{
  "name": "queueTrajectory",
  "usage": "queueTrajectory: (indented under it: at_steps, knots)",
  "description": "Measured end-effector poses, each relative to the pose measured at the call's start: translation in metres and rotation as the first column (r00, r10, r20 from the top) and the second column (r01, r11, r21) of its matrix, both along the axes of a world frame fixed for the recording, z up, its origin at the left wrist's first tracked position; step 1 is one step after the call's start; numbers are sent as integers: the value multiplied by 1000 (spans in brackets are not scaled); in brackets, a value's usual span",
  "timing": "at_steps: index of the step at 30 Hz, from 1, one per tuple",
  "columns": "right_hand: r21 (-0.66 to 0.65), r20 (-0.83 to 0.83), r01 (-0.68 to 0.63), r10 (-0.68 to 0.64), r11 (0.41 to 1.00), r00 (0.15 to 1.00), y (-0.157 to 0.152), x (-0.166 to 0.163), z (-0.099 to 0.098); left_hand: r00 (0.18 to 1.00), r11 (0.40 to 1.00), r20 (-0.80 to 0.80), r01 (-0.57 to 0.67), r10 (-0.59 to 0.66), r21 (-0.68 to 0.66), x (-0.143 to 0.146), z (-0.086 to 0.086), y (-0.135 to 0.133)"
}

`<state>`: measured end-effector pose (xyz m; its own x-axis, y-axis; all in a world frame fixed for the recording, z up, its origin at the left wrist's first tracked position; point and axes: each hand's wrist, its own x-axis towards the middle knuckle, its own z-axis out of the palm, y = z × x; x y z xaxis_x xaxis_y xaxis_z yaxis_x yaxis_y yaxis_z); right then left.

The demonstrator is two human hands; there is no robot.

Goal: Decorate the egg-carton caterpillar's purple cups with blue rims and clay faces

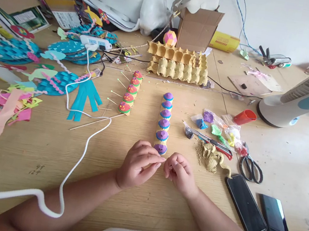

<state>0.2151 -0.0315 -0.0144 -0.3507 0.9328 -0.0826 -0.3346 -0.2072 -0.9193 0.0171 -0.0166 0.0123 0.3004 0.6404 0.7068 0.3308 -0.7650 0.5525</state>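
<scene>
A strip of egg-carton cups [164,124], each capped with purple and blue clay, stretches away from me in the middle of the table. At its near end my left hand [140,164] has its thumb and fingers drawn together, the fingertips pointing right. Just beside it, almost touching, my right hand [179,173] is curled, thumb pressed to the fingers. Anything pinched in either hand is too small to make out. To the left stands a second strip of cups [128,97] topped with red and green clay, with thin pin-like sticks beside it.
Right of the strip lie bagged coloured clay [216,130], a utility knife [217,142], torn carton scraps [212,159], scissors [251,168] and phones [246,204]. A white cable [86,147] crosses the left side. Egg cartons [182,72] and a fan [301,92] stand behind.
</scene>
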Motion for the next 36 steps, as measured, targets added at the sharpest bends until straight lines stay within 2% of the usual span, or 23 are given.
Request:
queueTrajectory:
  at_steps: [3,7,12,16,21,28,31,36]
  knots:
    - [41,80,5,-8,999,997,0,-1,2,1000,1000,0,14,-14,0,1,0,0]
    - [1,81,39,-39,999,996,4,-3,5,1000,1000,-6,18,-19,-19,1,0,-1]
    - [-75,48,58,-55,995,997,7,-5,3,999,998,-12,-38,38,-54,0,-2,1]
    - [-78,45,57,-53,995,998,6,-5,1,998,997,-33,-52,50,-63,-1,-5,1]
    - [-54,93,76,-71,996,993,5,-4,-1,996,994,-33,-83,81,-69,-1,-4,1]
    - [-93,158,101,-86,991,984,4,-4,-1,989,986,15,-142,144,-92,-2,-1,2]
    - [-69,177,103,-90,992,980,4,-5,1,993,990,-4,-115,115,-87,-2,-1,1]
    - [59,215,58,-70,997,974,3,-5,7,997,996,-49,-59,56,-59,-1,-2,0]
